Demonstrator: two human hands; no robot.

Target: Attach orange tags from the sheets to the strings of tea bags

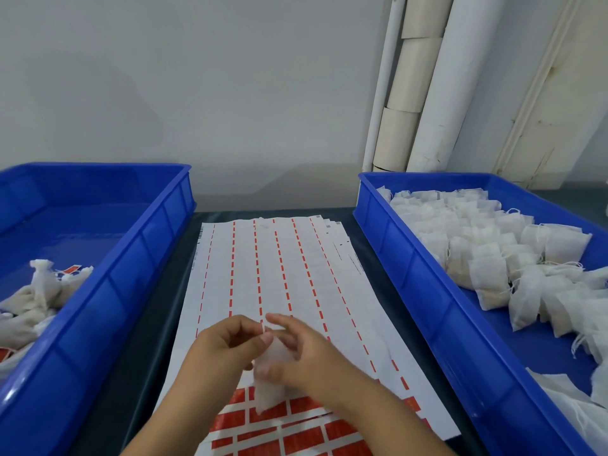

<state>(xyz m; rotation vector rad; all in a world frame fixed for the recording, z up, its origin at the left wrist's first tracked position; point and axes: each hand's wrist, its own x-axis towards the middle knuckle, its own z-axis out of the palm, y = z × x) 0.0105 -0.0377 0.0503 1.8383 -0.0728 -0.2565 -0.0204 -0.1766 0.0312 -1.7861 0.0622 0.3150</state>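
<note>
Both hands meet over the sheet of orange tags (266, 268), near its front. My right hand (296, 353) grips a white tea bag (268, 390), which hangs down below the palm. My left hand (223, 343) pinches the bag's thin string (264, 329) between thumb and forefinger. The upper part of the sheet is mostly bare backing with thin orange strips. Whole orange tags (296, 436) remain in rows at the near end, partly under my forearms. No tag is visible on the string.
A blue tray (411, 258) on the right holds several untagged tea bags (493, 245). A blue tray (131, 274) on the left holds a few tagged bags (42, 291). White pipes (427, 87) stand against the wall behind. The table top is dark.
</note>
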